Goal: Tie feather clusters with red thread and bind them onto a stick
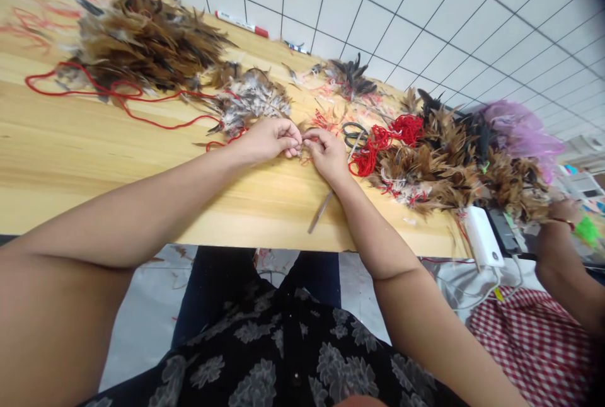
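Note:
My left hand (269, 138) and my right hand (328, 154) meet over the wooden table (70, 149), fingers pinched together on something small between them. It looks like a feather with red thread, but I cannot make it out for sure. A grey-and-white feather bunch (250, 99) lies just behind my left hand. A tangle of red thread (385, 139) and black scissors (353, 134) lie just right of my right hand. One long thin feather (320, 212) lies on the table under my right wrist.
A big pile of brown feathers (142, 41) sits at the back left, with a red cord (118, 95) trailing from it. More brown feathers (454, 155) and purple ones (520, 133) are heaped at the right. Another person's hand (562, 212) is at the right edge, near a white power bank (483, 237).

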`<action>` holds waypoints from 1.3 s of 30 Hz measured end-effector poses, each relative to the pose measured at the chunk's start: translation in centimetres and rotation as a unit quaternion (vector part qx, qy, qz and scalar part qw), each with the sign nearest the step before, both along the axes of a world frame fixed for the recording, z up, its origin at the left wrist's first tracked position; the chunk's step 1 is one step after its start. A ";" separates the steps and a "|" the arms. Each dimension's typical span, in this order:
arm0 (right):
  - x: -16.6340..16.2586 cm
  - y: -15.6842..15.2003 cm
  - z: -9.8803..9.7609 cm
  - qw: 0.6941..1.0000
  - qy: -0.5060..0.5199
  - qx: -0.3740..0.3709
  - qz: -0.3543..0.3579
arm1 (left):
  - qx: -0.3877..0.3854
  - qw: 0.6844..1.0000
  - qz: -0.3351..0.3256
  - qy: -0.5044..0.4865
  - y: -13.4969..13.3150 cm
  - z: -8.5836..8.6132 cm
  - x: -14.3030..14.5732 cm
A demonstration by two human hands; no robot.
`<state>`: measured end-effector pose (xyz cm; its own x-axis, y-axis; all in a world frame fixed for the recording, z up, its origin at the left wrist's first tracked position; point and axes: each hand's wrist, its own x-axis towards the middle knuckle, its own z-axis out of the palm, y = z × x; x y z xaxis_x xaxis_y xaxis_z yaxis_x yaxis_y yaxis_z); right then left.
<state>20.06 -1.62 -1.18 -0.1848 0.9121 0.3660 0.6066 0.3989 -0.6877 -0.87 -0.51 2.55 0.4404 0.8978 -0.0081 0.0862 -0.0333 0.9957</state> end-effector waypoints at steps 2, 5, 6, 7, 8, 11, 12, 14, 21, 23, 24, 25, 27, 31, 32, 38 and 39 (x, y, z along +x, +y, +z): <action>-0.1 -0.1 -0.1 1.000 0.000 -0.005 0.014 | 0.000 1.000 0.001 -0.012 0.1 0.0 -0.1; 0.0 0.0 -0.1 1.000 0.006 -0.004 0.029 | -0.007 0.999 0.009 -0.033 0.1 0.2 -0.2; 0.0 0.1 -0.1 0.999 0.012 -0.004 0.032 | -0.011 0.999 0.012 -0.038 0.0 0.4 -0.2; 0.0 0.1 -0.1 0.999 0.020 -0.004 0.034 | -0.016 0.999 0.013 -0.040 0.0 0.5 -0.2; 0.0 0.2 -0.1 0.999 0.030 -0.005 0.035 | -0.021 0.999 0.014 -0.040 -0.1 0.7 -0.2; 0.0 0.2 0.1 0.997 0.063 -0.022 0.031 | -0.034 0.999 0.016 -0.027 -0.2 0.9 -0.3; 0.0 0.2 0.2 0.996 0.075 -0.033 0.027 | -0.037 0.999 0.018 -0.024 -0.3 0.9 -0.3; 0.0 0.2 0.3 0.993 0.100 -0.061 0.016 | -0.039 0.999 0.024 -0.023 -0.2 0.8 -0.3; 0.1 0.6 0.0 0.963 0.225 -0.146 0.022 | -0.036 0.999 0.018 -0.037 0.2 0.3 -0.3; 0.0 0.5 0.3 0.948 0.267 -0.168 0.034 | -0.033 0.999 0.011 -0.031 0.3 0.2 -0.5; -0.1 0.4 0.5 0.942 0.283 -0.177 0.035 | -0.031 0.999 0.007 -0.027 0.4 0.1 -0.6; -0.2 0.3 0.8 0.937 0.296 -0.185 0.032 | -0.028 0.999 0.001 -0.023 0.4 0.1 -0.6; -0.3 0.2 1.2 0.931 0.307 -0.197 0.016 | -0.023 1.000 -0.013 -0.016 0.5 -0.1 -0.7; -0.5 0.2 1.1 0.941 0.279 -0.192 0.001 | 0.011 0.999 -0.019 0.029 0.3 -0.1 -0.6; -0.5 0.3 0.9 0.947 0.260 -0.186 0.005 | 0.027 0.998 -0.016 0.046 0.2 0.0 -0.5; -0.4 0.6 -0.5 0.977 0.159 -0.142 0.013 | 0.113 0.989 0.004 0.099 -0.1 0.3 -0.5; -0.4 0.7 -0.5 0.979 0.152 -0.137 0.012 | 0.123 0.988 0.008 0.096 -0.1 0.3 -0.6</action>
<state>19.64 -0.95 -1.71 -0.1272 0.9805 0.1496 0.3497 0.1855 -0.9183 -1.43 -0.60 2.89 0.4383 0.8894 0.1295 0.2758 -0.2702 0.9225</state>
